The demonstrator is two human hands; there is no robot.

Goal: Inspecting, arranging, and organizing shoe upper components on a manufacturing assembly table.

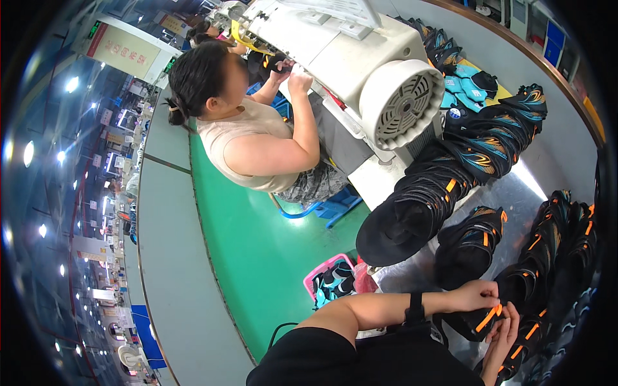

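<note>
My left hand (477, 296), with a black band on the wrist, pinches at an orange strip (488, 317) on a black shoe upper (465, 325). From below, my right hand (505, 331) comes to the same strip, its fingertips closed at the strip's upper end and its other fingers lying along the upper. My forearms and hands partly cover this upper. Just beyond my left hand, another black shoe upper (465, 254) with an orange tab rests on the metal table (412, 273).
A long row of nested black shoe uppers (444, 174) lies ahead; more stacks (547, 241) stand to the right. Beyond are a white sewing machine (341, 55) and turquoise pieces (465, 87). A co-worker (257, 138) sits at the machine. On the green floor stands a pink basket (310, 275).
</note>
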